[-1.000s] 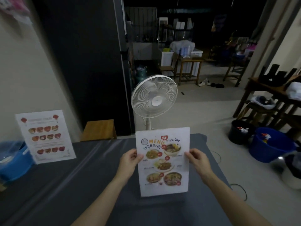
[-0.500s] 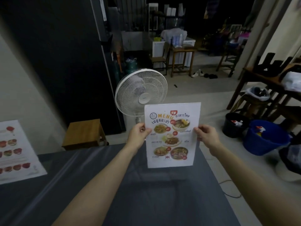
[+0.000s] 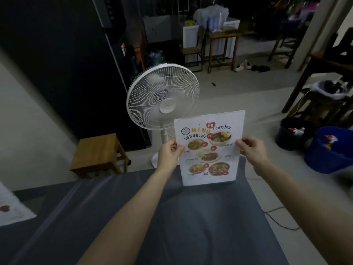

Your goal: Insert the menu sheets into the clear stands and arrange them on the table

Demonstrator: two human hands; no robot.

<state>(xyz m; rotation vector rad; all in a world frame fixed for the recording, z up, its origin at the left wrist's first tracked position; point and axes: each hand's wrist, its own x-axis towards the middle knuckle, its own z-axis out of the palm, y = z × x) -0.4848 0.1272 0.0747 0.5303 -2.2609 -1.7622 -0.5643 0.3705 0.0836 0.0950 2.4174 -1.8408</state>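
Observation:
I hold a menu stand (image 3: 209,150) upright near the far right corner of the grey-covered table (image 3: 133,217); it shows food photos and the word MENU. My left hand (image 3: 170,154) grips its left edge and my right hand (image 3: 252,150) grips its right edge. The stand's bottom edge is at the cloth near the table's far edge; whether it touches I cannot tell. A second menu stand (image 3: 13,207) with red pictures is cut off at the left frame edge.
A white pedestal fan (image 3: 162,96) stands just beyond the table's far edge. A wooden stool (image 3: 97,152) is to its left. On the floor at right are a black bucket (image 3: 292,134) and a blue tub (image 3: 328,152). A cable (image 3: 277,217) runs beside the table.
Both hands have carried the menu stand away from me and rightward, toward the table's far right corner. The view has turned right, so the second menu stand has slid to the left edge.

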